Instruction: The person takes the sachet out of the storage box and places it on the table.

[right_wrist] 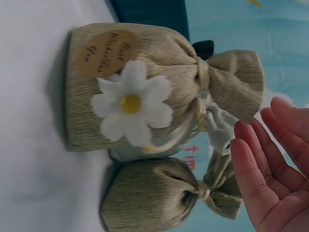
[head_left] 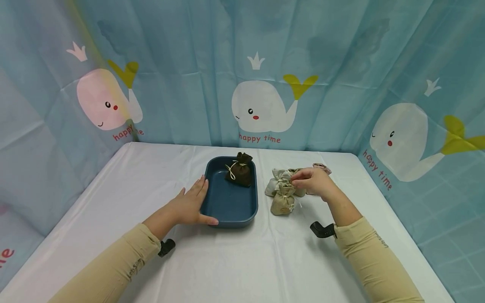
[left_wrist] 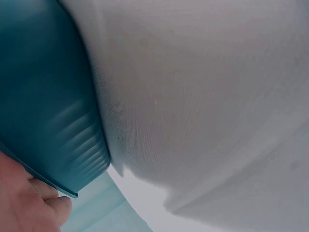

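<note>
My left hand [head_left: 188,206] rests with straight fingers along the left rim of a dark blue rectangular basin [head_left: 229,206]. In the left wrist view its fingers [left_wrist: 46,191] lie at the rim. A dark brown drawstring pouch [head_left: 239,173] sits in the basin's far right part. My right hand [head_left: 312,181] is over a cluster of pouches, fingers loosely bent. The right wrist view shows those fingertips beside the gathered top of a tan pouch [right_wrist: 169,53] with a white flower; thumb and fingers stand apart, pinching nothing. A second tan pouch [right_wrist: 145,198] stands beside it.
A whitish pouch [head_left: 270,187] stands behind the front tan one, and a pink pouch [head_left: 322,168] is partly hidden behind my right hand. White cloth [head_left: 242,265] covers the table. Blue curtains [head_left: 182,105] with whale prints enclose its back and sides.
</note>
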Action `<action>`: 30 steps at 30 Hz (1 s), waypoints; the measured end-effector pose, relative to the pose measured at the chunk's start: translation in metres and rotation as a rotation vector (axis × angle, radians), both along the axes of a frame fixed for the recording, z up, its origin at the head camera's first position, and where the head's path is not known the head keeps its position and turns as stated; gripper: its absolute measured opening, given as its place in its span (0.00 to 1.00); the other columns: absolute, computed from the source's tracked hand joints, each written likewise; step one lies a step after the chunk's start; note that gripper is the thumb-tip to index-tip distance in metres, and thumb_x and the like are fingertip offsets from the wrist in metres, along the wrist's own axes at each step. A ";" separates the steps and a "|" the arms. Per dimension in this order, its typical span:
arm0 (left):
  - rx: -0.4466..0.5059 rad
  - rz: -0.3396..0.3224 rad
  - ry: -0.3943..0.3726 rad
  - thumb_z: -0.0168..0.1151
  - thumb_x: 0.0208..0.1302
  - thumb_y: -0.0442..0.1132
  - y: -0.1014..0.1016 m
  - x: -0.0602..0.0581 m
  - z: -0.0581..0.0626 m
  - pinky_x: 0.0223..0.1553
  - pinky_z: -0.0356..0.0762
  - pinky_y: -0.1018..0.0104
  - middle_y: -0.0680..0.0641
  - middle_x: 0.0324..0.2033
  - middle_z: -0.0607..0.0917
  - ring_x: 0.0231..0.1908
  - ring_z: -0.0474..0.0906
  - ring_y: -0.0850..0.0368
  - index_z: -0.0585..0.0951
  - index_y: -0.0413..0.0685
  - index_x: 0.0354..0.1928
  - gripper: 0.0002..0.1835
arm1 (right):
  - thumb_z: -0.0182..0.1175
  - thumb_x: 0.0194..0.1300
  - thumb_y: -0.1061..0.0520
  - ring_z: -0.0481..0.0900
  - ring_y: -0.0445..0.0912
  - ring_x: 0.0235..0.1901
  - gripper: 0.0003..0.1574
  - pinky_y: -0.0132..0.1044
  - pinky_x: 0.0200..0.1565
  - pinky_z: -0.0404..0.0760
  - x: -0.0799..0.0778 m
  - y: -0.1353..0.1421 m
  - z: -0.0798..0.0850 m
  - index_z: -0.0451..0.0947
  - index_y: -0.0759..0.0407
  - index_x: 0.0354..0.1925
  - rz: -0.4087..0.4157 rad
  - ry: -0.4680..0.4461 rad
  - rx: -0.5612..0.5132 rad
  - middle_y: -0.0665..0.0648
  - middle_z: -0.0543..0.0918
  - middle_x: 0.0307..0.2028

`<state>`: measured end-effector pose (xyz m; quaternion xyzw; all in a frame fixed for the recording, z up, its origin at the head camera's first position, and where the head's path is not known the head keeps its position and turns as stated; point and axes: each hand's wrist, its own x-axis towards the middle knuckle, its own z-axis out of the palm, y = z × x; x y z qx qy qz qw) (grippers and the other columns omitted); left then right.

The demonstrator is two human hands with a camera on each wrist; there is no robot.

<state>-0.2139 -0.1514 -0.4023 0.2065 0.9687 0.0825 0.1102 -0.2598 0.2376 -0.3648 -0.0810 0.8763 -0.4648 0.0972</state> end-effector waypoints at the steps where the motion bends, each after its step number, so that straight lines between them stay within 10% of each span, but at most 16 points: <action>1: -0.004 0.001 0.000 0.50 0.33 0.83 0.000 0.000 0.000 0.61 0.43 0.36 0.42 0.70 0.33 0.70 0.35 0.46 0.37 0.40 0.70 0.72 | 0.62 0.59 0.55 0.80 0.48 0.40 0.17 0.46 0.43 0.77 -0.001 -0.001 0.002 0.80 0.63 0.44 0.000 0.000 -0.006 0.59 0.82 0.41; 30: 0.012 -0.004 0.007 0.49 0.32 0.83 0.001 0.002 0.001 0.61 0.43 0.36 0.41 0.70 0.35 0.69 0.36 0.46 0.38 0.39 0.71 0.73 | 0.60 0.62 0.54 0.79 0.51 0.46 0.15 0.48 0.53 0.72 -0.051 -0.081 0.040 0.80 0.57 0.46 0.014 0.037 -0.002 0.58 0.80 0.47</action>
